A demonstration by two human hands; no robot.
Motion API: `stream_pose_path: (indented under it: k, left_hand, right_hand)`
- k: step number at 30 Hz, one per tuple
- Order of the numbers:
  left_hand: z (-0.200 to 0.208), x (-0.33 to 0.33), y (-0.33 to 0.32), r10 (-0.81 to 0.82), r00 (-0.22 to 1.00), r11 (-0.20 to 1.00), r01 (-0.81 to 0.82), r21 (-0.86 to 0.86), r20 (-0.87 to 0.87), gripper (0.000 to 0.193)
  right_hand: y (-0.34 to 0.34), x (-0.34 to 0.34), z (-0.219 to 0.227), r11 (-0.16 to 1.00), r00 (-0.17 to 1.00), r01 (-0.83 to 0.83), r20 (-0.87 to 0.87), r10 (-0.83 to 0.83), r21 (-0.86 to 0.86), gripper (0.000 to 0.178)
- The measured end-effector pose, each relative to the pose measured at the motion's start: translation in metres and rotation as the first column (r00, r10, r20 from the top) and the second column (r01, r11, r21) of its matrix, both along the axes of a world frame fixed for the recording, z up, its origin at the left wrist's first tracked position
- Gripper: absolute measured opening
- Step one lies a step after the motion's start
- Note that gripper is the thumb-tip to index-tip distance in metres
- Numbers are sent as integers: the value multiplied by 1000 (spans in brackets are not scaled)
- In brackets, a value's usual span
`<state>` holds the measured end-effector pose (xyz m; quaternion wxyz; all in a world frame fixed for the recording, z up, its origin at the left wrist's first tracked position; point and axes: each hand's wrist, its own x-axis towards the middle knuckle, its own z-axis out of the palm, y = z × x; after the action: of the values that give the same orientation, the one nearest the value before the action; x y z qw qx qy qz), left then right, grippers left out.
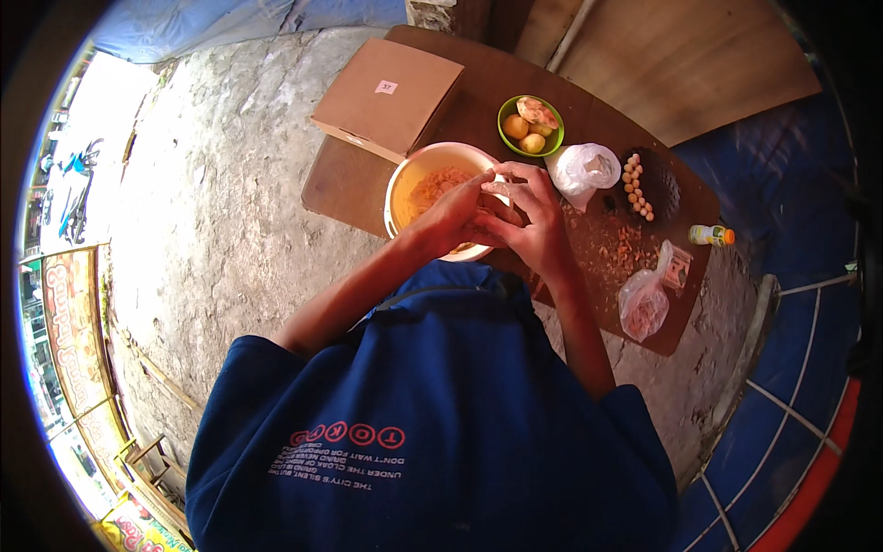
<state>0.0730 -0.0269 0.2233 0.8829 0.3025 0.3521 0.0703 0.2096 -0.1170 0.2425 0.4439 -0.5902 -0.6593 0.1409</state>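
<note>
My left hand (452, 217) and my right hand (535, 221) meet over the near rim of a cream bowl (402, 189) that holds orange grated stuff (432, 187). The fingers of both hands close together around a small pale lump (498, 189); what it is cannot be made out. The bowl stands on a dark brown wooden board (342, 184).
On the board stand a closed cardboard box (386, 97), a green bowl (531, 126) with yellowish pieces, a white plastic bag (585, 169), rows of small pale balls (635, 186), scattered crumbs (618, 253), a clear bag (644, 305) and a small orange-capped bottle (711, 235). Rough concrete lies to the left.
</note>
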Motion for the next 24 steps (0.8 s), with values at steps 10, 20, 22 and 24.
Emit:
stream_pose_path:
  k: [10, 20, 22, 24]
  left_hand:
    - [6, 0, -5, 54, 997, 997, -52, -59, 49, 45]
    - [-30, -2, 15, 240, 951, 969, -222, -111, 195, 53]
    - [-42, -1, 18, 283, 940, 958, -267, -106, 188, 56]
    - [-51, 0, 24, 288, 934, 952, -256, -168, 212, 60]
  right_hand:
    - [1, 6, 2, 982, 912, -58, -410, -21, -178, 38]
    - [-15, -1, -19, 978, 853, 89, -492, -174, -190, 23]
    - [-16, -4, -20, 969, 819, 84, -537, -201, -234, 22]
    - [-16, -8, -18, 974, 836, 159, -502, -220, -163, 22]
